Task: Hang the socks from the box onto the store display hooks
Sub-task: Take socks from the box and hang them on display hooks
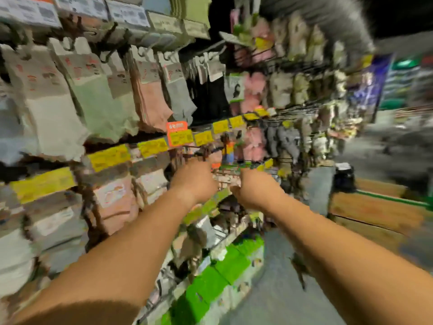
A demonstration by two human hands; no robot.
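Pretty blurry shot, but both arms are stretched out toward the sock display. The left hand (pixel 195 181) and right hand (pixel 251 190) sit close together at the middle row, backs to us, fingers hidden, so honestly can't tell if either is gripping anything. Socks (pixel 98 99) in white, green, pink and grey hang on hooks (pixel 150 46) up on the left, with yellow price tags (pixel 110 157) running along the rail below. Green packs (pixel 218 273) fill the low shelf. Grey floor (pixel 278 289) on the right, wooden platform (pixel 375 209) farther off
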